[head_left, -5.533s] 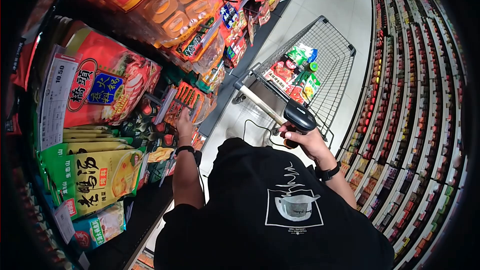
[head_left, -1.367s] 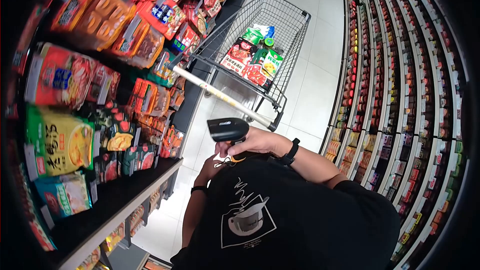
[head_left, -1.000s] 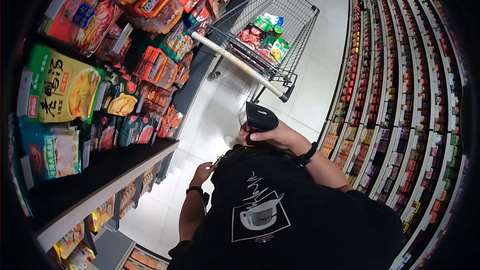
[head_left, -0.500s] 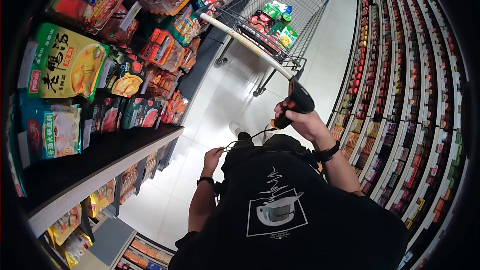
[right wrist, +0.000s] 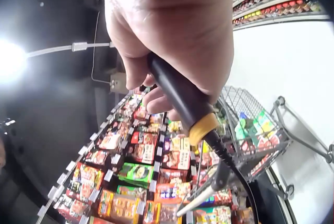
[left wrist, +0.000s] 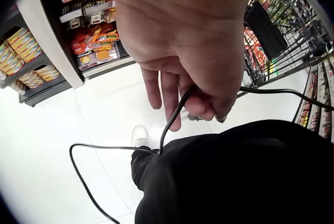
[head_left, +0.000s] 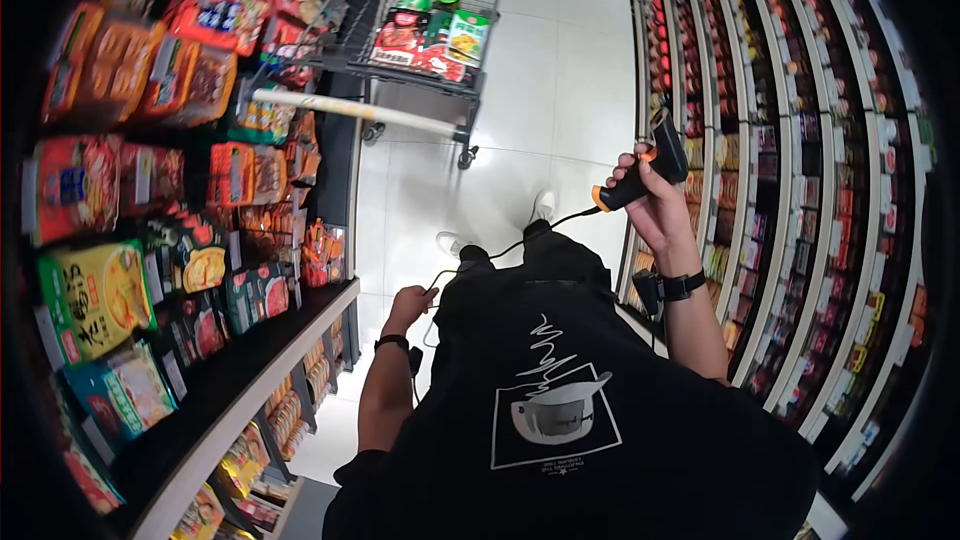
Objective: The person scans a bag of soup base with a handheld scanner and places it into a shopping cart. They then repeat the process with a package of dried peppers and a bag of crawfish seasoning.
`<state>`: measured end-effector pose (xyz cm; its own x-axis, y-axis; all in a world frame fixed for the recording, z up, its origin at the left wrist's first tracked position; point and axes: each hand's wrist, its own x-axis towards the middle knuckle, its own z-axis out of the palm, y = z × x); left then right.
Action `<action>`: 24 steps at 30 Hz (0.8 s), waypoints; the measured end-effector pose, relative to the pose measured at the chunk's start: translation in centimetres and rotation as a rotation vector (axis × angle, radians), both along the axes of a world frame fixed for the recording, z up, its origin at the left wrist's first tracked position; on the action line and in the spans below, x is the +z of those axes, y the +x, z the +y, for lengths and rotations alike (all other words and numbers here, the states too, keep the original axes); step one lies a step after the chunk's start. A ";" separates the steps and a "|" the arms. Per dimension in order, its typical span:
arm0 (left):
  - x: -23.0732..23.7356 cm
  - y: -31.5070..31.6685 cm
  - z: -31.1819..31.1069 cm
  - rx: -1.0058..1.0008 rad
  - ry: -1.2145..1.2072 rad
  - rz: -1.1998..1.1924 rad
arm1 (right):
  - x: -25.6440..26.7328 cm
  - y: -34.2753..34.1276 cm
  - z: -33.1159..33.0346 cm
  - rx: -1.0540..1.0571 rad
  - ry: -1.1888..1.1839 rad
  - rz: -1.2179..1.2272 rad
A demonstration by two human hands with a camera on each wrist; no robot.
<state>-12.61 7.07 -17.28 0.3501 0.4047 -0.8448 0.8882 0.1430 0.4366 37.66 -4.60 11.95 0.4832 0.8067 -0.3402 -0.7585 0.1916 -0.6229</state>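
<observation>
My right hand (head_left: 655, 208) grips a black handheld scanner (head_left: 672, 148) with an orange handle end, held near the right-hand shelves. In the right wrist view, the fingers of that hand (right wrist: 172, 51) wrap the scanner's handle (right wrist: 180, 91). A black cable (head_left: 520, 243) runs from the scanner to my left hand (head_left: 408, 308), low by the left shelf. The left wrist view shows the cable (left wrist: 172, 118) pinched between thumb and curled forefinger of my left hand (left wrist: 182, 51), the other fingers hanging looser.
A wire shopping cart (head_left: 440, 85) with several packets (head_left: 467, 37) stands ahead, its white handle (head_left: 355, 108) toward me. Shelves of food packets (head_left: 95, 290) line the left, and long shelves of jars (head_left: 810, 190) the right. Pale floor tiles (head_left: 520, 110) run between them.
My right hand has moved right and up with the scanner, away from my body. The view has turned, with the cart now farther left. The left hand still holds the cable.
</observation>
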 end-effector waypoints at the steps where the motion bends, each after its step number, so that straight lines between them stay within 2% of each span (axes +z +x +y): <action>1: 0.1 0.7 -0.1 -0.005 -0.004 0.010 | -0.2 1.3 -1.3 -0.022 -0.007 -0.010; 6: 2.4 8.2 -1.0 0.085 -0.050 -0.010 | -2.1 7.3 -7.1 -0.076 -0.022 0.006; 9: 1.2 12.6 -2.3 0.115 -0.028 -0.057 | -3.3 11.1 -9.9 -0.107 -0.020 0.024; 12: 1.8 18.5 -2.4 0.032 0.146 -0.015 | -3.8 15.3 -11.8 -0.134 -0.022 0.039; 16: 3.5 26.1 -1.2 0.077 0.187 0.003 | -4.5 20.6 -13.4 -0.171 -0.046 0.023; 17: 4.3 27.6 -0.4 0.012 0.197 0.010 | -4.3 21.7 -13.6 -0.180 -0.045 0.015; 20: 5.2 30.9 0.9 0.057 0.127 -0.089 | -4.2 24.5 -13.6 -0.202 0.003 -0.008; 24: 3.0 32.5 2.3 0.074 0.076 -0.136 | -4.8 26.8 -12.7 -0.217 0.034 -0.011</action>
<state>19.86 9.38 -14.23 0.4258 0.4946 -0.7577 0.8087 0.1677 0.5639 64.46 -17.29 7.19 0.6504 0.6942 -0.3083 -0.6903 0.3707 -0.6214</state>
